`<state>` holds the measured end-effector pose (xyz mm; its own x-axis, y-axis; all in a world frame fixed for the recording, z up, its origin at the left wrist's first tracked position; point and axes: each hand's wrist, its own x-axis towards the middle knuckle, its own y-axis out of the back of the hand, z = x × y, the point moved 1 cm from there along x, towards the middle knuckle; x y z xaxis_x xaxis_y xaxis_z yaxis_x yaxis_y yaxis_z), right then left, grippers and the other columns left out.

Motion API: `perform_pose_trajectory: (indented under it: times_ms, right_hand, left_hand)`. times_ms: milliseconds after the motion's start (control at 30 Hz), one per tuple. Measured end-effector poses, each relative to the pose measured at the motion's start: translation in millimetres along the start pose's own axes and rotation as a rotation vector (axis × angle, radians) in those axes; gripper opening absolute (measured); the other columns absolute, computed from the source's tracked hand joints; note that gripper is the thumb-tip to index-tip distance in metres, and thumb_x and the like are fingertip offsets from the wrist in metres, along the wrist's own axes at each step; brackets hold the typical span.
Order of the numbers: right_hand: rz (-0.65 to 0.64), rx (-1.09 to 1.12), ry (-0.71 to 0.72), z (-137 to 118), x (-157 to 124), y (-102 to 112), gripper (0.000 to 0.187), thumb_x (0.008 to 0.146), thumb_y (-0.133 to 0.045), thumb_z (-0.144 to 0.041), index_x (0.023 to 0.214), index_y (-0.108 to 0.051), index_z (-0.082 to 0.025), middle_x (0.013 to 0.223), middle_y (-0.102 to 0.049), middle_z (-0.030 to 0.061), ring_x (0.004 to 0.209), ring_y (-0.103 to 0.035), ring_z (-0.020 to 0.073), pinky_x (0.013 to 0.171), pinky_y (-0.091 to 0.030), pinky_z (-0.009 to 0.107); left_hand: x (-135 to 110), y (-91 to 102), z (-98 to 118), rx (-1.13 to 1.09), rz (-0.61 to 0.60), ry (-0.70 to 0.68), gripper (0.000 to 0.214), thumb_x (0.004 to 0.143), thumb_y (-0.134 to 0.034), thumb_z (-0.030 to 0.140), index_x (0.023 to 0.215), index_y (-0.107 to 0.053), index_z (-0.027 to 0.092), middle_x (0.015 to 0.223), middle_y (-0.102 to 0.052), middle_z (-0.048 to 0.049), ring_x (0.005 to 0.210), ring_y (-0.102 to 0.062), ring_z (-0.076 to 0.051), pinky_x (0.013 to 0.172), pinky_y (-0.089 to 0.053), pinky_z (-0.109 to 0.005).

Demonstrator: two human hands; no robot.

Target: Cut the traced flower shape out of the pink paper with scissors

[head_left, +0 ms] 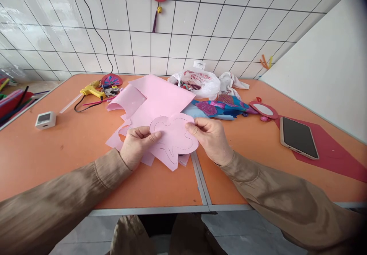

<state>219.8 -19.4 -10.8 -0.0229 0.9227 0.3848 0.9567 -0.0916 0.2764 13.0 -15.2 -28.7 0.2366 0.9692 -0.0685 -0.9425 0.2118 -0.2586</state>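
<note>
I log my left hand [137, 143], thumb and forefinger pinching the left edge of the pink cut-out [175, 135]. My right hand [211, 138] pinches its upper right edge in the same way. The cut-out is a lobed shape with a pencilled outline. It is held just above the pink paper sheets [162, 96] and spans the gap between my hands, its long axis running left to right, so neither hand is nearer. Beyond the sheets lie the blue and magenta decorated pieces [222, 108] and a white plastic bag [197, 83]. To the left are a yellow glue gun [91, 91] and a small white device [45, 119]. To the right is a phone [298, 137], partly on a red sheet [335, 155]. All of it sits on the orange table [51, 159].
</note>
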Motion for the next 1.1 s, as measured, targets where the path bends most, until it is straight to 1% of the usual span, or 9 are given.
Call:
perform_pose_trajectory:
  times_ms: [133, 300, 467, 600, 700, 933, 1000, 1100]
  right_hand:
    - [-0.004, 0.003, -0.008, 0.0, 0.3, -0.2, 0.042, 0.083, -0.064, -0.042, 0.054, -0.043, -0.020, 0.056, -0.030, -0.0043, 0.055, -0.027, 0.0095, 0.050, -0.025, 0.026]
    - [-0.005, 0.005, -0.009, -2.0, -0.1, 0.0, 0.043, 0.083, -0.065, -0.040, 0.053, -0.041, -0.020, 0.056, -0.029, -0.0043, 0.055, -0.026, 0.0094, 0.050, -0.025, 0.026]
    - [-0.017, 0.002, -0.019, -2.4, -0.3, 0.7, 0.046, 0.084, -0.065, -0.046, 0.054, -0.041, -0.021, 0.056, -0.029, -0.0041, 0.055, -0.026, 0.0097, 0.049, -0.025, 0.026]
    - [-0.014, 0.001, -0.016, -1.1, -0.3, 0.2, 0.046, 0.084, -0.065, -0.046, 0.054, -0.041, -0.020, 0.056, -0.029, -0.0041, 0.055, -0.026, 0.0096, 0.050, -0.025, 0.026]
    - [-0.013, 0.004, -0.021, -0.3, -0.5, -0.3, 0.047, 0.084, -0.065, -0.046, 0.053, -0.040, -0.020, 0.056, -0.029, -0.0041, 0.056, -0.026, 0.0096, 0.050, -0.024, 0.027]
    - [-0.013, 0.012, -0.009, 0.1, -0.7, 0.5, 0.044, 0.084, -0.064, -0.040, 0.053, -0.039, -0.021, 0.056, -0.028, -0.0045, 0.055, -0.026, 0.0094, 0.050, -0.024, 0.027]
    - [-0.013, 0.026, -0.016, 0.5, -0.8, 0.7, 0.043, 0.084, -0.064, -0.040, 0.053, -0.041, -0.020, 0.056, -0.029, -0.0046, 0.055, -0.027, 0.0094, 0.050, -0.025, 0.026]
    - [-0.029, 0.081, -0.046, 1.9, -1.3, 0.6, 0.036, 0.082, -0.066, -0.041, 0.058, -0.053, -0.019, 0.056, -0.038, -0.0037, 0.055, -0.034, 0.0099, 0.049, -0.029, 0.026]
  left_hand:
    - [-1.0, 0.7, -1.1, -0.021, -0.033, 0.020, 0.026, 0.067, -0.090, 0.040, 0.073, -0.081, 0.016, 0.073, -0.079, -0.0072, 0.060, -0.070, -0.018, 0.057, -0.057, -0.028]
    - [-0.8, 0.7, -2.5, -0.022, -0.043, 0.020, 0.024, 0.069, -0.089, 0.039, 0.071, -0.081, 0.016, 0.071, -0.079, -0.0064, 0.058, -0.069, -0.016, 0.057, -0.057, -0.025]
    - [0.1, 0.6, -2.4, -0.007, -0.038, 0.022, 0.025, 0.069, -0.089, 0.039, 0.072, -0.081, 0.016, 0.073, -0.079, -0.0072, 0.058, -0.069, -0.016, 0.057, -0.057, -0.024]
    - [0.9, 0.4, -2.6, -0.017, -0.045, 0.030, 0.025, 0.069, -0.089, 0.040, 0.072, -0.081, 0.016, 0.073, -0.079, -0.0077, 0.059, -0.070, -0.017, 0.057, -0.058, -0.026]
    - [1.3, 0.3, -3.3, -0.021, -0.050, 0.027, 0.025, 0.068, -0.090, 0.040, 0.072, -0.082, 0.016, 0.074, -0.080, -0.0076, 0.059, -0.070, -0.017, 0.058, -0.058, -0.025]
    - [1.0, 1.0, -4.1, -0.035, -0.056, 0.024, 0.023, 0.068, -0.090, 0.038, 0.072, -0.082, 0.017, 0.071, -0.079, -0.0052, 0.056, -0.069, -0.014, 0.055, -0.057, -0.021]
    - [1.2, 1.1, -4.1, -0.036, -0.045, 0.030, 0.023, 0.068, -0.090, 0.038, 0.072, -0.081, 0.017, 0.071, -0.079, -0.0054, 0.056, -0.068, -0.014, 0.054, -0.057, -0.022]
    - [1.1, 0.6, -4.0, -0.037, -0.018, 0.046, 0.026, 0.066, -0.091, 0.039, 0.069, -0.081, 0.016, 0.070, -0.078, -0.0059, 0.055, -0.068, -0.014, 0.054, -0.057, -0.023]
